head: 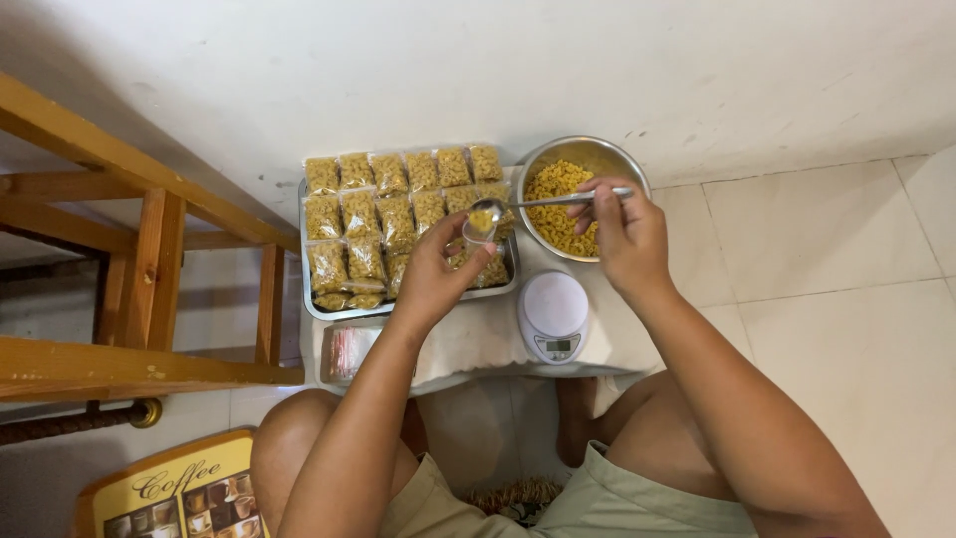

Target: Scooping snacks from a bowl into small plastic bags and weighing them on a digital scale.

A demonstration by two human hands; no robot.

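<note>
White cloth bears a steel spoon [543, 202] tipping yellow pasta into a small clear bag [479, 225].

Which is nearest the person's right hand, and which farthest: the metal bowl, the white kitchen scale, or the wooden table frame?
From the right hand:
1. Metal bowl, directly under the hand, by the wall.
2. White kitchen scale, just below and left of it.
3. Wooden table frame, far left.
</note>
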